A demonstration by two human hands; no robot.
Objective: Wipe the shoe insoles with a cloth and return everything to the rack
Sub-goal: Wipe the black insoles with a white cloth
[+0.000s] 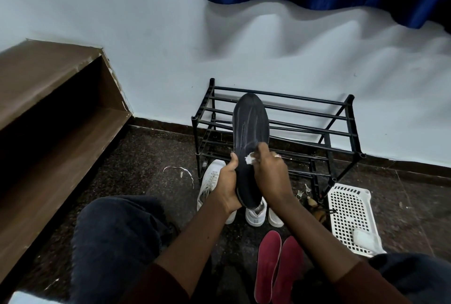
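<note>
A black insole stands upright in front of me, toe end up, with pale wipe streaks on its face. My left hand grips its lower left edge and heel. My right hand pinches a small white cloth and presses it against the middle of the insole. Two red insoles lie side by side on the floor below my arms. White shoes sit on the floor under my hands. The black metal rack stands against the wall behind the insole.
A white perforated plastic basket lies on the floor at the right with a white item in it. A brown wooden shelf unit fills the left. My bent knee in dark trousers is at lower left. Small scraps lie on the dark floor.
</note>
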